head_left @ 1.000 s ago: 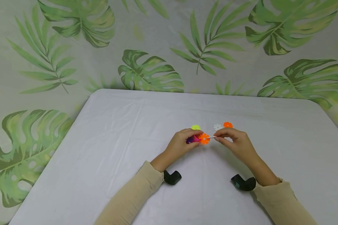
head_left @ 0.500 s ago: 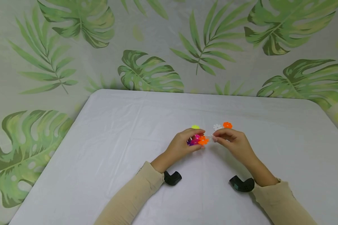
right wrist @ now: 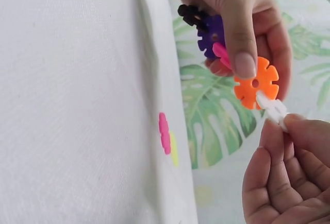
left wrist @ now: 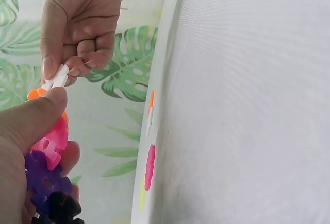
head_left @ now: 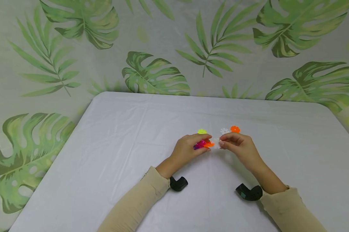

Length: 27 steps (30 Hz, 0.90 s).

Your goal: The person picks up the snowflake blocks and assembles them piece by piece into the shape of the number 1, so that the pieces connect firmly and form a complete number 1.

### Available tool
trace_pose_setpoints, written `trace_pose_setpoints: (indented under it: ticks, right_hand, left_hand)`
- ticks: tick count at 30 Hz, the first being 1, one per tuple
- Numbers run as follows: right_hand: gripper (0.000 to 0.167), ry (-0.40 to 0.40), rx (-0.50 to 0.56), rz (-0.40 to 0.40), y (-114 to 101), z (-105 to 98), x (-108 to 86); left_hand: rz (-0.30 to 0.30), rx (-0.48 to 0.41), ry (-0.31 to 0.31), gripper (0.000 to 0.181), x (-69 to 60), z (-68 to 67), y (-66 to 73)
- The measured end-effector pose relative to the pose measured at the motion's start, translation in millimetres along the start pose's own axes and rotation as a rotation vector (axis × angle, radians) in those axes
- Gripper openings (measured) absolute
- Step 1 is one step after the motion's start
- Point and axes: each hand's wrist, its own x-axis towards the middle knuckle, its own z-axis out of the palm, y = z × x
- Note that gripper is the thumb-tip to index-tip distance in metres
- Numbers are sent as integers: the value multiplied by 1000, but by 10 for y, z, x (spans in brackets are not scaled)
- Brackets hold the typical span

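Head: white disc (head_left: 216,143) in right hand (head_left: 244,149)

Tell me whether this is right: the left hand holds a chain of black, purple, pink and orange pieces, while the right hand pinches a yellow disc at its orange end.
The colour is wrong: the right wrist view shows the right hand pinching a white slotted disc, not yellow, at the orange end of the chain. The rest stands.

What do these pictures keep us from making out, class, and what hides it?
Head view: held black piece and loose pink disc, hidden by the left hand.
Left wrist view: much of the held orange disc, covered by the left thumb.
Right wrist view: part of the right hand, cropped by the edge.
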Motion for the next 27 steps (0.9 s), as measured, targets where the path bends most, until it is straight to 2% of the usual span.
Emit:
trace_pose_setpoints:
  ticks: [8,21,27]
  right_hand:
    - [21,0,18,57,-18,75,-7]
    - [23,1,53,79,0,135,5]
    - [27,14,-46,58,-28,93,12]
  left_hand:
    - [-12,-45,-12,40,-21,7,22]
    - [-18,-67,0,38,-31,5,6]
    - [-22,-78,12,38,-32,16,-5]
